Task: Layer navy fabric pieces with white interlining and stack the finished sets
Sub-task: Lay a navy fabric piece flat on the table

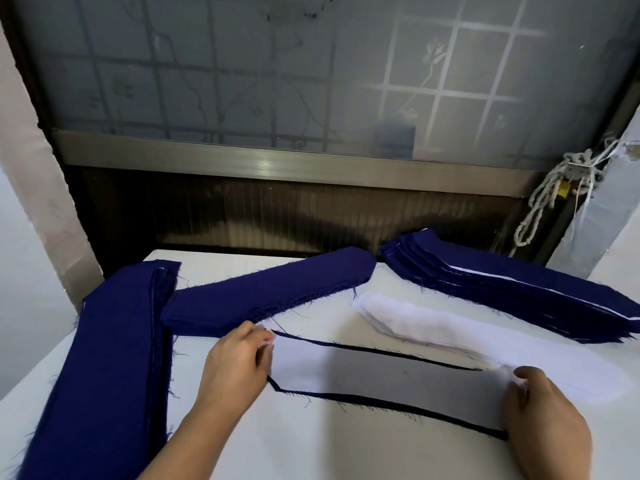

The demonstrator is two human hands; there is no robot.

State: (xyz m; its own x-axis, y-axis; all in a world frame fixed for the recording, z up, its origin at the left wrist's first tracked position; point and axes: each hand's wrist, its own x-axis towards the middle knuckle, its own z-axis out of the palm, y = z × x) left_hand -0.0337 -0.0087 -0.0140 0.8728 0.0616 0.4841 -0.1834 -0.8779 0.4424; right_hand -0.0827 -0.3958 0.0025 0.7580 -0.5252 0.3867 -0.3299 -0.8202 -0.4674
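Here we are at the table (311, 452), and all eyes go to the white interlining sheet (381, 379) lying flat in the middle. It sits on top of a navy piece (381, 406), of which only a thin dark border peeks out along the near and far edges.

The left hand (239, 365) is at the sheet's left tip, thumb and fingertips pinching the white layer right at the point. The right hand (547, 420) is at the sheet's right end, fingers curled down and nipping the white cloth, which bunches slightly under them.

Just beyond the sheet, towards its right half, lies the pile of white interlining (415, 320), loose and fanned. Further back on that side sits the stack of finished sets (502, 289), navy with white slivers showing between layers. Behind the sheet's left end a navy bundle (270, 289) lies on the diagonal, frayed threads along its edge. To the left of the sheet, past the left hand, a long navy stack (104, 358) runs towards the camera.

Well behind it all stands a frosted window (311, 64), with a knotted cord (554, 192) hanging at its right.
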